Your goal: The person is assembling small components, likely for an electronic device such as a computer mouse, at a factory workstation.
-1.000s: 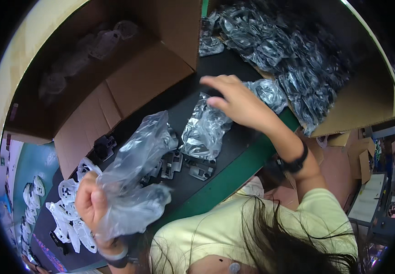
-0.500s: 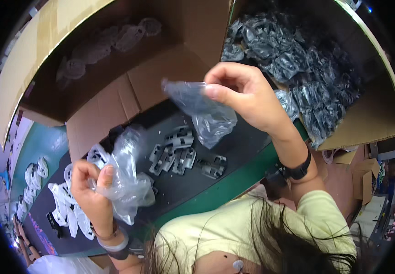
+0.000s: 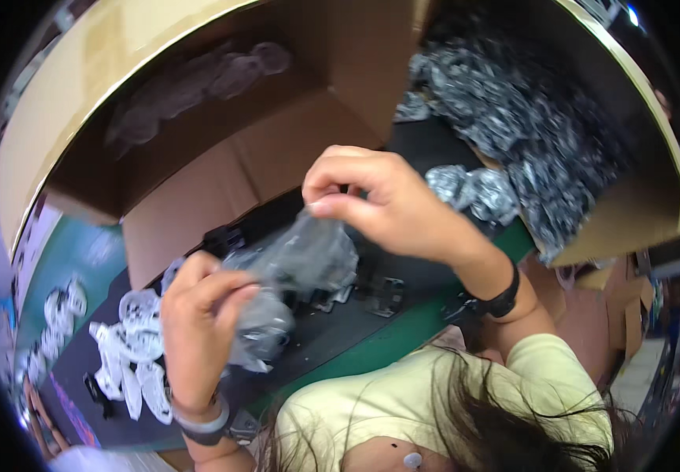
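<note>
My right hand [image 3: 383,200] is closed, thumb and finger pinching the upper end of a clear plastic bag [image 3: 305,248]. Thumb and fingers of my left hand [image 3: 202,326] close on the plastic film near the bag's other side. More crumpled clear plastic [image 3: 265,326] hangs beside my left fingers; where one bag ends and the other begins is blurred. Behind and below the film, small dark grey moulded parts [image 3: 385,297] lie on the black mat [image 3: 316,334], mostly covered. White moulded parts [image 3: 132,338] are heaped left of my left hand.
A large open cardboard box [image 3: 191,189] stands at the far left with clear-wrapped pieces inside. The box at right [image 3: 631,216] holds many bagged dark parts; a few bagged pieces [image 3: 474,193] lie at its near edge. Another person's arms [image 3: 41,417] show at lower left.
My right hand has moved left and down with its bag toward my left hand. My left hand has risen slightly rightward, and the plastic from both hands now overlaps.
</note>
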{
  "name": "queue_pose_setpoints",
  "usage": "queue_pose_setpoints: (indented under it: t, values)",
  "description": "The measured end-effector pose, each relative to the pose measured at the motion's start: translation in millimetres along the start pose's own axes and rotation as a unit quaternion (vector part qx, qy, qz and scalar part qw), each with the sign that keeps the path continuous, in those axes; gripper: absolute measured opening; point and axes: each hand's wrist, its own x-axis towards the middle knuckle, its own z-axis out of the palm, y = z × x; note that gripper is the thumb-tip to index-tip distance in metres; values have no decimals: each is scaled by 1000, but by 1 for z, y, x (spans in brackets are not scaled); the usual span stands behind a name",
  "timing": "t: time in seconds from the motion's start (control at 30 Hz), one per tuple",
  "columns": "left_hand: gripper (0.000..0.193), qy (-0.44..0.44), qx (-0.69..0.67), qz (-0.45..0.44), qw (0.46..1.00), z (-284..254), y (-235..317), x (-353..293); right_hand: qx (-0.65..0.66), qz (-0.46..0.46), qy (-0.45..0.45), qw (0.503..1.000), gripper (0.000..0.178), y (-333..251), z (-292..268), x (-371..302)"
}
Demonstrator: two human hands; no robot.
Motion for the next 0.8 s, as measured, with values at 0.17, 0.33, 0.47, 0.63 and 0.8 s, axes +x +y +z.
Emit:
queue_pose_setpoints:
  t: [0.17, 0.33, 0.47, 0.63, 0.8]
  values:
    - [12, -24, 78, -51, 995, -13, 11, -11, -17, -49, 3, 999, 10, -6, 25, -30]
    - [9, 18, -19, -38, 999, -22, -11, -10, -32, 2, -112, 993, 33, -4, -4, -64]
    - [10, 7, -46, -33, 998, -55, -96, -18, -339, 53, -4, 939, 47, 53, -104, -89]
    - [17, 178, -167, -73, 967, 0, -41, -7, -297, 74, 105, 946, 12, 75, -95, -91]
    - [39, 143, -183, -111, 966, 10, -33, -12, -408, -134, 51, 902, 12, 53, -43, -110]
